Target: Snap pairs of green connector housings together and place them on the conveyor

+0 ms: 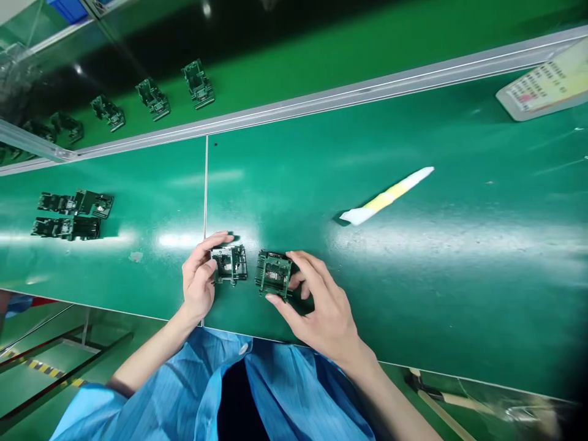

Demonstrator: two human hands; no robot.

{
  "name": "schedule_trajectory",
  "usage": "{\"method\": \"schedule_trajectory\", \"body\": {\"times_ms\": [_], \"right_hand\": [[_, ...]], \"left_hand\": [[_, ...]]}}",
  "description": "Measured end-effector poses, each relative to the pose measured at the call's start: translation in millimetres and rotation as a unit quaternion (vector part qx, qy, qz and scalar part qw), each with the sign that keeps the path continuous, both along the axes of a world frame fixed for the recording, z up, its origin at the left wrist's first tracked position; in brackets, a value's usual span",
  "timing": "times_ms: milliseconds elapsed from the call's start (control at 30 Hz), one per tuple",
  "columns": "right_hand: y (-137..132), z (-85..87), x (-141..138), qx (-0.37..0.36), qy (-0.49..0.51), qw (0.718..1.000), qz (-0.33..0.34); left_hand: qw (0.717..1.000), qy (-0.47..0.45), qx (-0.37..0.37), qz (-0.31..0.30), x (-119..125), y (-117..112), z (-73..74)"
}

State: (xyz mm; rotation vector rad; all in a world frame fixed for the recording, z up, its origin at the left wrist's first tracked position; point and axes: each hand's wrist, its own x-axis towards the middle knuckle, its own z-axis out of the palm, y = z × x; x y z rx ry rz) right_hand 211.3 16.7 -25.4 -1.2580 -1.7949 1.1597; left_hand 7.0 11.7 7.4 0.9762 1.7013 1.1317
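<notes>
Gripping: left hand (198, 283) pinches small frame part (229, 264) | right hand (321, 306) grasps second part (274, 274) | both hands on green bench (413, 275)

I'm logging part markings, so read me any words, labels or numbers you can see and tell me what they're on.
None can be read.
Laminated sheet at the far right of the bench: rows of print, too small and blurred.
Parts at the left hand and right hand: no legible markings.

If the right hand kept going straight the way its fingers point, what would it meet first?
The right hand already grips a green part; beyond it, probably the second part in the left hand, though depth is unclear.
</notes>
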Motion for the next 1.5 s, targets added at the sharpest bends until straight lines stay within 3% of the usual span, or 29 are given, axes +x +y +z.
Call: {"method": "schedule_trajectory", "body": {"times_ms": [600, 700, 800, 900, 967, 1067, 1167, 1300, 1400, 1500], "right_hand": [[0.2, -2.4, -5.1, -0.005, 0.001, 1.0, 0.011], [-0.7, -0.9, -5.3, -0.006, -0.004, 1.0, 0.009], [-1.5, 0.5, -5.2, -0.011, -0.006, 1.0, 0.008], [-1.6, -0.1, -5.0, -0.011, 0.0, 1.0, 0.006], [-1.7, -0.1, -4.6, -0.009, 0.005, 1.0, 0.007], [-1.7, 7.5, -2.7, -0.012, 0.012, 1.0, -0.01], [0.2, 28.7, -0.9, 0.009, 0.022, 0.999, -0.035], [5.7, 61.7, -3.6, 0.073, 0.028, 0.997, -0.024], [8.9, 72.0, -8.2, 0.101, 0.022, 0.994, -0.033], [9.2, 69.5, -11.4, 0.113, 0.025, 0.992, -0.046]], "left_hand": [[1.0, 0.008, 0.022, -0.01, 3.2, 3.1, -2.4], [0.998, 0.007, 0.002, -0.063, -5.9, -1.3, 3.5], [0.987, 0.016, -0.031, -0.158, -24.0, -12.1, 11.8], [0.962, 0.074, -0.078, -0.25, -42.1, -24.6, 16.6], [0.949, 0.119, -0.088, -0.28, -47.0, -29.9, 19.5], [0.963, 0.133, -0.029, -0.232, -37.6, -28.3, 31.0], [0.983, 0.076, 0.016, -0.168, -13.5, -14.8, 52.9], [0.976, -0.004, 0.006, -0.218, 19.5, 10.4, 75.4], [0.975, -0.036, 0.013, -0.217, 35.0, 23.7, 74.8], [0.981, -0.07, 0.027, -0.181, 40.0, 28.3, 67.8]]}}
